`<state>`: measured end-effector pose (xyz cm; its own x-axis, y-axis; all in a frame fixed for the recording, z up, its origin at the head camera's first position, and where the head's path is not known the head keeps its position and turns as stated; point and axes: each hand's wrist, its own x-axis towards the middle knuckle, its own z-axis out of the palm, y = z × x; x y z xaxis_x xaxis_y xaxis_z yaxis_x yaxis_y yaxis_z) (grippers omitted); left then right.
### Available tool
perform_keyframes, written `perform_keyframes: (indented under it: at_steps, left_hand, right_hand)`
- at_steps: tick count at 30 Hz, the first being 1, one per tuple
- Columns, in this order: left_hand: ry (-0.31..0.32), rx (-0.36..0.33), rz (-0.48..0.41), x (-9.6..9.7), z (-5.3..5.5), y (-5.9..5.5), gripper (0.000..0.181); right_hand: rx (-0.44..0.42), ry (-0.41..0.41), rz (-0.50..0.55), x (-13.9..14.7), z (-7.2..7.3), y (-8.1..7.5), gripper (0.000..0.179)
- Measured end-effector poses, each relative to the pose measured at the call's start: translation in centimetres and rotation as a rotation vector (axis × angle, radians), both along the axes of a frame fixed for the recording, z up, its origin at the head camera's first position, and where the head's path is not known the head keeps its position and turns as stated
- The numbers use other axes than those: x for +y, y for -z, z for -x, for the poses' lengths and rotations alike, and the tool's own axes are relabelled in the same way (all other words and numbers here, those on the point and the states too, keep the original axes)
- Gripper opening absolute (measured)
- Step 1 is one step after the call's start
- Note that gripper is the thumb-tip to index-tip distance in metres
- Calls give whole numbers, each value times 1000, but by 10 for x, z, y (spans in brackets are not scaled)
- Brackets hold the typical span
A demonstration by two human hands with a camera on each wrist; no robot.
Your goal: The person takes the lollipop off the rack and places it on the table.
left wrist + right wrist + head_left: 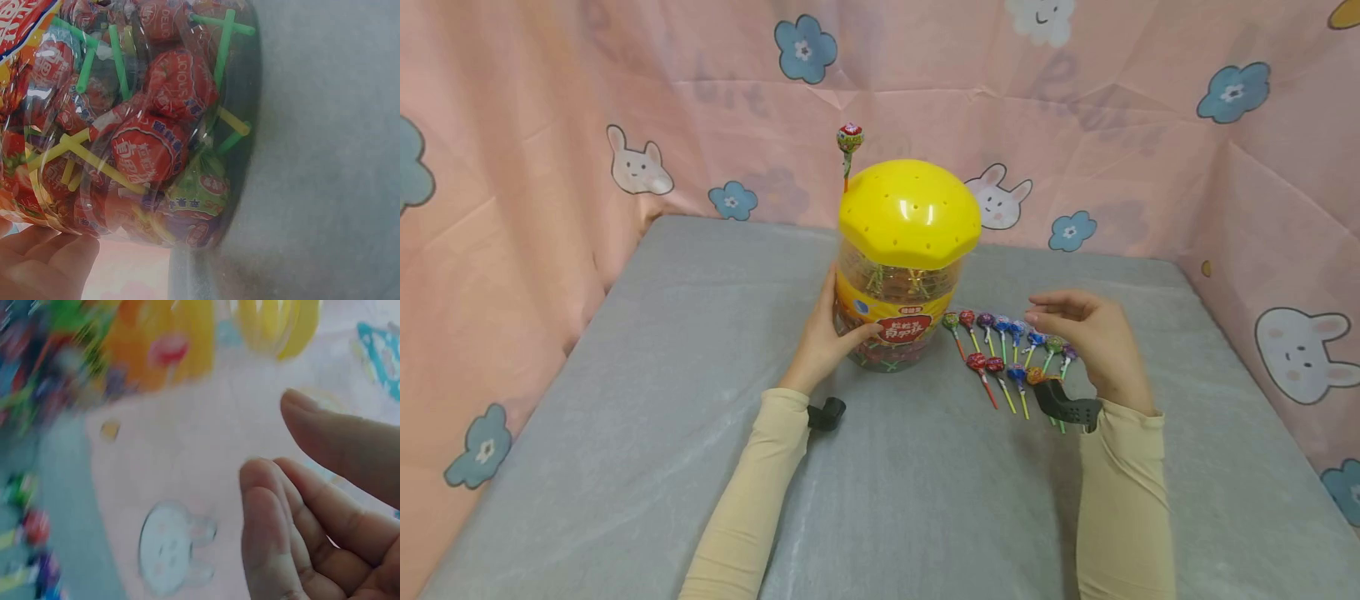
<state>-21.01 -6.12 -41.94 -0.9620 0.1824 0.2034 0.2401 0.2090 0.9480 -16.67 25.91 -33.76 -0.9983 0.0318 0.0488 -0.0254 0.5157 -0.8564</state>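
A clear plastic candy jar (pixel 898 329) with a domed yellow lid (pixel 917 212) stands on the table. My left hand (pixel 823 346) grips its left side, thumb across the front near the red label. Wrapped lollipops (pixel 150 147) and green and yellow sticks show through the jar wall in the left wrist view. One lollipop (pixel 850 137) stands upright at the lid's back left edge, its stick's lower end hidden. My right hand (pixel 1101 342) is raised over the right end of the loose lollipops (pixel 985 322), holding nothing, thumb and fingertips apart in the right wrist view.
Several loose lollipops lie in two rough rows right of the jar, partly behind the right wrist's black camera mount (pixel 1063 407). The grey-covered table (pixel 625 400) is backed by a pink patterned curtain (pixel 910 75) that also runs along both sides.
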Motion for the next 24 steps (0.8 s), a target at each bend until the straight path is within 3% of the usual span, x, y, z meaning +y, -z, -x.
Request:
perform_keyframes:
  at_steps: [5,11,20,24]
  left_hand:
    - [5,6,-9,-1,0,2,103]
    - [-10,-4,20,-1,0,1,102]
    - [-17,-8,36,0,0,-1,101]
    - [-19,3,46,0,0,-1,102]
  right_hand:
    - [126,17,153,-32,9,-25,34]
    - [272,-68,412,-61,18,-58,26]
    - [330,-183,522,-100,30,-95,27]
    - [342,-201,481,-117,38,-104,26]
